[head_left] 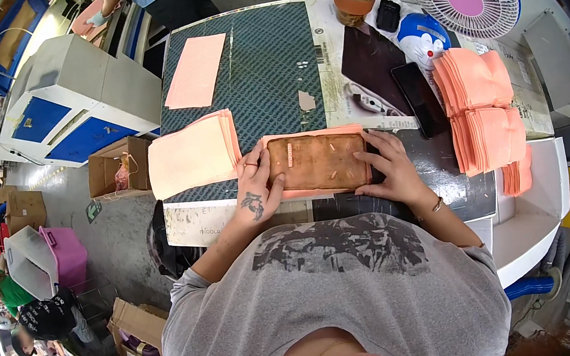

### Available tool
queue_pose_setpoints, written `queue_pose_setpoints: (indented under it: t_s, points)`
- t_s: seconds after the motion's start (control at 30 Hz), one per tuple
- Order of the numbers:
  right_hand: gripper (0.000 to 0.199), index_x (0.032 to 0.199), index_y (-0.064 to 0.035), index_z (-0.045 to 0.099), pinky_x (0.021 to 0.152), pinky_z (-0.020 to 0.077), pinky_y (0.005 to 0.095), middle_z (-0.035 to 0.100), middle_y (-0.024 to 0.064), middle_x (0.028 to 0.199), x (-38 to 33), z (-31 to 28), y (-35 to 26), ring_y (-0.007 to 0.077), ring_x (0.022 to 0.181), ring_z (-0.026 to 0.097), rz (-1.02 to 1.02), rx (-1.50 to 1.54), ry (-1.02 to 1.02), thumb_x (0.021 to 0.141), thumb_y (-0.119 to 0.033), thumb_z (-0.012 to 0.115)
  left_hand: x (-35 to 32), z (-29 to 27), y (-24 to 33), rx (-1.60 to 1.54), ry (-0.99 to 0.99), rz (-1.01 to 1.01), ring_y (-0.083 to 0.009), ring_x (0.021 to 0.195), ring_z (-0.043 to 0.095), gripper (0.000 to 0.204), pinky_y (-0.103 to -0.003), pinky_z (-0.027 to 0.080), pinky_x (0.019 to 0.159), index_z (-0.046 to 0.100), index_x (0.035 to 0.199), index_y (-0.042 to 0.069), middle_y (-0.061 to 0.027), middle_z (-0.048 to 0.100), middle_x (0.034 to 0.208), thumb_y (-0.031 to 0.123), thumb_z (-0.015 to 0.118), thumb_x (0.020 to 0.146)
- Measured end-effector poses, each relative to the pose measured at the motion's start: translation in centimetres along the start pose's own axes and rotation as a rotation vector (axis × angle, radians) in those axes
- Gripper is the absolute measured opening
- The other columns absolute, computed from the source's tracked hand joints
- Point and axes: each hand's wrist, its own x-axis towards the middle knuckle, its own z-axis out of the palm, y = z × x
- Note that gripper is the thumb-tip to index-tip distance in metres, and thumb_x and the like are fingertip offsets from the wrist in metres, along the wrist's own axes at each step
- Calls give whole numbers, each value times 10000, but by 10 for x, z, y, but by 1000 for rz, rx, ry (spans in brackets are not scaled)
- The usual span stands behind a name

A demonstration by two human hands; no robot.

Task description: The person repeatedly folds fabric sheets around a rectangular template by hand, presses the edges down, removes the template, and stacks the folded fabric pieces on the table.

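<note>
Green patterned worktop (269, 57) amid workshop clutter

A: What carries my work?

B: A workbench covered by a dark green textured mat (269, 57).

A: Lying on it: a single pink sheet (196, 71), a stack of pink sheets (190, 154), and the brown rectangular board (317, 163) on pink sheets.

Boxes, a dark screen and a printed sheet around the bench

An open brown cardboard box (117, 164) is sitting on the floor left of the bench, more brown cartons (19, 206) are piling up further left, and another open one (139, 327) is lying nearer the lower edge. A black phone (420, 99) (screen dark) is resting on the bench's right part, beside a white printed sheet (338, 77) bearing a barcode strip.
</note>
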Motion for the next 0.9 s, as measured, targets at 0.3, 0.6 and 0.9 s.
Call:
queue_pose_setpoints:
  t_s: [0.3, 0.6, 0.9]
  points:
    - [639, 1166, -94, 652, 1090, 321, 453, 448, 137, 1453, 2, -4, -4, 339, 1325, 403, 19, -37, -26, 637, -410, 825, 2, -1, 2, 49, -30, -12, -428, 1224, 408, 597, -493, 323, 1067, 428, 1354, -105, -267, 326, 1489, 162, 626, 858]
    - [620, 1279, -42, 566, 1126, 276, 464, 418, 164, 1475, 9, 6, -21, 361, 1396, 326, -2, -253, -110, 825, -453, 662, 6, 7, 2, 282, -191, 165, -454, 1293, 367, 743, -528, 272, 1103, 380, 1376, -113, -317, 324, 1464, 362, 625, 860]
    - [644, 1431, -35, 406, 1123, 281, 464, 358, 212, 1499, 22, 0, -27, 361, 1389, 342, -34, -431, -193, 936, -435, 504, 41, -30, 30, 367, -424, 178, -392, 1315, 373, 808, -469, 291, 1104, 389, 1366, -107, -275, 406, 1406, 448, 638, 836]
